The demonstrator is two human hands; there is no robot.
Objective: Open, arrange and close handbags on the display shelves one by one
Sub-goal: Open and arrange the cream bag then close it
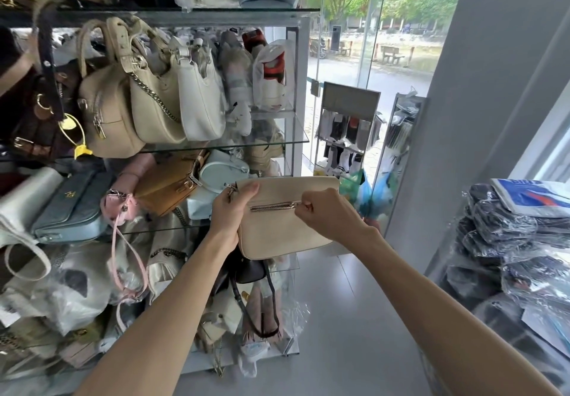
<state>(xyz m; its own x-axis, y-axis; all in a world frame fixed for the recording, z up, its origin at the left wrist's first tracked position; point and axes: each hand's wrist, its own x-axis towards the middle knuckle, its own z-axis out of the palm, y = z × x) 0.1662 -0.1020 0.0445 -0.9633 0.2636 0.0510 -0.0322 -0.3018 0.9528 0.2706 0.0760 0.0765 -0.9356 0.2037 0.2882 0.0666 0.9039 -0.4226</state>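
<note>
Both forearms reach forward; left hand (232, 210) grips the cream handbag (287, 235) at its left edge, fingers curled round it, right hand (327, 213) pinches the zipper pull (298, 205). Bag held in front of glass display shelves (277, 143) crowded with bags

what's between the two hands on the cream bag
In the head view, the closed silver zipper runs across the cream bag between left hand and right hand.
</note>
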